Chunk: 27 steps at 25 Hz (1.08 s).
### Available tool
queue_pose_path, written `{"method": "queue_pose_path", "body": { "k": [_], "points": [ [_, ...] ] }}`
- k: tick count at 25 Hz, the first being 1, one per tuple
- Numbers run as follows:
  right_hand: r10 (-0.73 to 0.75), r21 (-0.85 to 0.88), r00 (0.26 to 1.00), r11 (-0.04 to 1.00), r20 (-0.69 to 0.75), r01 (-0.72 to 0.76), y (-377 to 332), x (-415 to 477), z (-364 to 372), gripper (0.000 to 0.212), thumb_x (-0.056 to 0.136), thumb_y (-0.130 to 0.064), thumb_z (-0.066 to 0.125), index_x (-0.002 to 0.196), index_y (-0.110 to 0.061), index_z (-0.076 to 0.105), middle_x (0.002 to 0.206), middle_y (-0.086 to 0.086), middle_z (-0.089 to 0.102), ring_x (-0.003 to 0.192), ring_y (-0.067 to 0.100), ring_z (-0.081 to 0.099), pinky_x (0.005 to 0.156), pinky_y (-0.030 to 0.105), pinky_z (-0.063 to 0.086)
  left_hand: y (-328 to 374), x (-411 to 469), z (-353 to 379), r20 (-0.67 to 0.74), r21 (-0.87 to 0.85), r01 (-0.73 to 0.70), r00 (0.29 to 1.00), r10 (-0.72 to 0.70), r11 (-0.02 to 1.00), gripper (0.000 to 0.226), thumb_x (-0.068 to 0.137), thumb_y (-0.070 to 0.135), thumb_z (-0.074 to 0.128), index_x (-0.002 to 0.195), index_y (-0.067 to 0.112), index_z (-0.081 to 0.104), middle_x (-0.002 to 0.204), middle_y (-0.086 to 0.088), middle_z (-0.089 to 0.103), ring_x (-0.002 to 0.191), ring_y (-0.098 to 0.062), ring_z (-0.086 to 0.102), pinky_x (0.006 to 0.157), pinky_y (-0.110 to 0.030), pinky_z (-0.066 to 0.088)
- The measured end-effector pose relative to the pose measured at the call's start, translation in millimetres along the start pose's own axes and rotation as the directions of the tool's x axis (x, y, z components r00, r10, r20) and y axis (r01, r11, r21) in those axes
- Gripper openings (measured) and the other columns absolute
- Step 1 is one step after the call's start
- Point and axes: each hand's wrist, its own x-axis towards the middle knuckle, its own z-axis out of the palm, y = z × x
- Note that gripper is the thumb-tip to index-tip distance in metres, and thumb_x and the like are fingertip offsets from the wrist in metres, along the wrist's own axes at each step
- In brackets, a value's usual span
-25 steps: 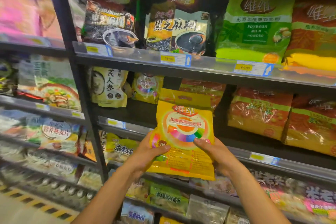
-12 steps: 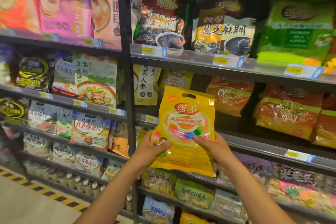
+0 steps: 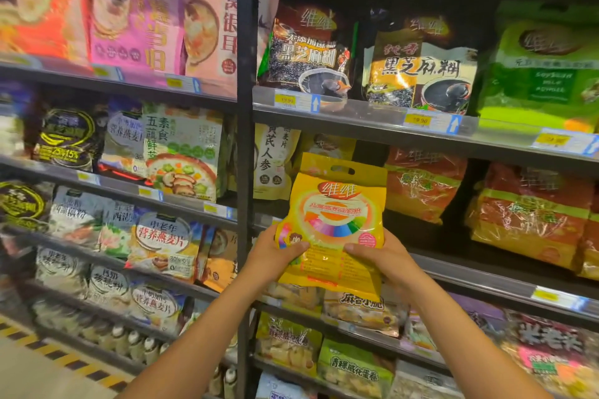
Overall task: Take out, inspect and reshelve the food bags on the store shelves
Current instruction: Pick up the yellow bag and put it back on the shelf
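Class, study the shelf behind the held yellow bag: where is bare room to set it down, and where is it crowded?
Bare room: the dark gap between the small mustard bag and the orange bag, behind the yellow bag; a narrower gap between that orange bag and the second orange bag. The left bay's shelves are packed edge to edge.

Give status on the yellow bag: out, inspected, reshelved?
Done: the yellow bag is off the shelf. In hand: left hand and right hand grip its lower sides, printed front facing the camera, so inspection looks under way. Left: reshelving it, likely in the dark gap beside the orange bag.
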Motion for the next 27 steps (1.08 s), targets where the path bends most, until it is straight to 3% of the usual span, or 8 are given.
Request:
{"method": "queue_pose_path", "body": {
  "k": [5, 9, 12, 15, 17, 19, 23, 27],
  "points": [
    [-0.006, 0.050, 1.000, 0.999, 0.011, 0.005, 1, 49, -11, 0.048, 0.085, -0.003, 0.080, 0.129, -0.014, 0.064, 0.118, 0.010, 0.078, 0.105, 0.027, 0.076, 0.082, 0.039, 0.064, 6, 57, -1, -0.018, 0.060, -0.018, 1.000, 0.019, 0.998, 0.037, 0.083, 0.030, 0.087, 0.115, 0.021, 0.071, 0.109, 0.001, 0.078, 0.101, -0.018, 0.074, 0.093, -0.045, 0.060],
    [0.019, 0.012, 1.000, 1.000, -0.003, -0.019, 5, 103, -23, 0.054, 0.083, -0.011, 0.084, 0.132, -0.012, 0.064, 0.117, 0.010, 0.078, 0.108, 0.030, 0.075, 0.092, 0.047, 0.060, 7, 111, 1, 0.005, 0.118, -0.043, 0.999, 0.043, 0.992, 0.029, 0.083, 0.034, 0.087, 0.107, 0.024, 0.074, 0.103, 0.003, 0.079, 0.097, -0.017, 0.075, 0.087, -0.036, 0.061],
    [0.045, -0.049, 0.997, 0.998, -0.059, -0.048, -1, 139, -31, 0.049, 0.080, -0.016, 0.088, 0.123, -0.004, 0.069, 0.107, 0.011, 0.080, 0.100, 0.027, 0.077, 0.083, 0.039, 0.062, 4, 150, 5, -0.016, 0.123, -0.041, 0.999, 0.043, 0.992, 0.048, 0.082, 0.038, 0.086, 0.122, 0.017, 0.069, 0.116, -0.002, 0.076, 0.111, -0.025, 0.072, 0.097, -0.047, 0.059],
    [0.028, -0.092, 0.997, 0.995, -0.075, -0.035, -5, 176, -37, 0.045, 0.080, -0.022, 0.089, 0.119, -0.014, 0.069, 0.105, -0.001, 0.078, 0.093, 0.012, 0.073, 0.068, 0.024, 0.053, 3, 183, 9, -0.048, 0.133, -0.016, 0.999, 0.023, 0.991, 0.074, 0.082, 0.041, 0.086, 0.141, 0.010, 0.053, 0.138, -0.006, 0.063, 0.126, -0.029, 0.061, 0.107, -0.048, 0.051],
    [-0.061, -0.191, 0.995, 0.980, -0.073, 0.046, -1, 201, -38, 0.068, 0.072, -0.033, 0.094, 0.131, -0.024, 0.063, 0.117, -0.006, 0.074, 0.109, 0.014, 0.069, 0.086, 0.032, 0.056, 1, 201, 9, -0.080, 0.136, -0.015, 0.996, 0.027, 0.991, 0.053, 0.084, 0.034, 0.085, 0.123, 0.016, 0.055, 0.125, -0.009, 0.070, 0.117, -0.030, 0.065, 0.099, -0.042, 0.053],
    [-0.104, -0.297, 0.991, 0.952, -0.080, 0.076, 5, 212, -35, 0.083, 0.067, -0.041, 0.096, 0.139, -0.028, 0.056, 0.127, -0.006, 0.070, 0.119, 0.019, 0.065, 0.104, 0.047, 0.053, -3, 212, 7, -0.091, 0.224, -0.010, 0.995, 0.031, 0.975, 0.048, 0.085, 0.035, 0.084, 0.121, 0.024, 0.054, 0.117, -0.007, 0.072, 0.112, -0.030, 0.066, 0.096, -0.040, 0.054],
    [-0.024, -0.419, 1.000, 0.908, -0.004, 0.020, 28, 218, -35, 0.083, 0.074, -0.027, 0.093, 0.144, -0.026, 0.049, 0.120, -0.014, 0.065, 0.120, 0.018, 0.059, 0.102, 0.045, 0.052, -28, 230, 1, 0.057, 0.566, 0.063, 0.992, -0.116, 0.822, 0.086, 0.077, 0.050, 0.084, 0.147, 0.021, 0.043, 0.128, -0.007, 0.067, 0.115, -0.031, 0.065, 0.099, -0.047, 0.056],
    [-0.043, -0.570, 0.996, 0.818, 0.076, 0.078, 53, 244, -54, 0.121, 0.049, -0.058, 0.099, 0.151, -0.038, 0.037, 0.137, -0.014, 0.065, 0.131, 0.018, 0.059, 0.110, 0.054, 0.049, -38, 247, 5, 0.011, 0.735, 0.117, 0.983, -0.184, 0.668, 0.082, 0.083, 0.053, 0.078, 0.148, 0.013, 0.048, 0.137, -0.013, 0.063, 0.126, -0.034, 0.059, 0.104, -0.044, 0.052]
  ]
}}
